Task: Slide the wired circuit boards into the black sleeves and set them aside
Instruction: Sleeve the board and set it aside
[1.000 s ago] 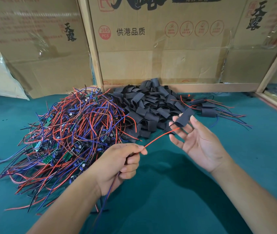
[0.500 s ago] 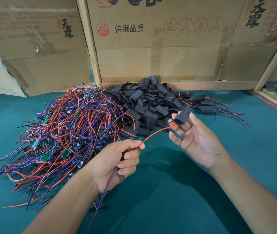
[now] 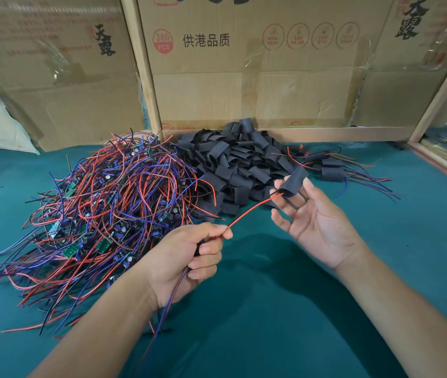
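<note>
Both hands were busy — the left hand (image 3: pixel 187 257) clenched the limp red wire (image 3: pixel 249 212), best pinched near its tip, the right hand (image 3: pixel 315 216) pinching a soft black sleeve (image 3: pixel 294 182).

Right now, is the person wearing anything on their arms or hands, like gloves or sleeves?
No. The left hand and right hand are both bare: no gloves, rings, watch or bracelets show. Both forearms are bare too, with no sleeves reaching into the picture. The fingernails look short and plain.
</note>
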The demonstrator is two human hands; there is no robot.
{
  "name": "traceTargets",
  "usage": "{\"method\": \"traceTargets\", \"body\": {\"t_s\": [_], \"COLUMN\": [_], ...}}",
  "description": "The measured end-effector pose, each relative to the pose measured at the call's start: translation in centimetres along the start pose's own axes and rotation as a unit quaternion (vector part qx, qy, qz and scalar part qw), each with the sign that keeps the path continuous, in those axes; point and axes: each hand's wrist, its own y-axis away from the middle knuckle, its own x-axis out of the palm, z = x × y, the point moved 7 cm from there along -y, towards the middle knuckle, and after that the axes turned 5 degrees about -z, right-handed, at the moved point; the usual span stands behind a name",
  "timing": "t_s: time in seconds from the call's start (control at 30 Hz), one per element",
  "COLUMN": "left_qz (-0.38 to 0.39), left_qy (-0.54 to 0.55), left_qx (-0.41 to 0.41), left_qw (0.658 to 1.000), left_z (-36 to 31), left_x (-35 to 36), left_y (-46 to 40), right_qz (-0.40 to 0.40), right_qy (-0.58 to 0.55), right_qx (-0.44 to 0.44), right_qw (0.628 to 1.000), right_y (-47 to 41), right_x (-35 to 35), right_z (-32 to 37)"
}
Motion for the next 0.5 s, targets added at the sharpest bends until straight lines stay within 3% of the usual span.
{"method": "traceTargets", "body": {"t_s": [0.5], "left_qz": [0.021], "left_qy": [-0.023], "left_qx": [0.057], "left_qw": [0.998], "left_z": [-0.01], "left_x": [0.69], "left_y": [-0.05], "right_qz": [0.018], "right_qy": [0.040], "right_qx": [-0.022], "right_qw": [0.999], "right_y": [0.52], "right_x": [0.96], "right_z": [-0.66]}}
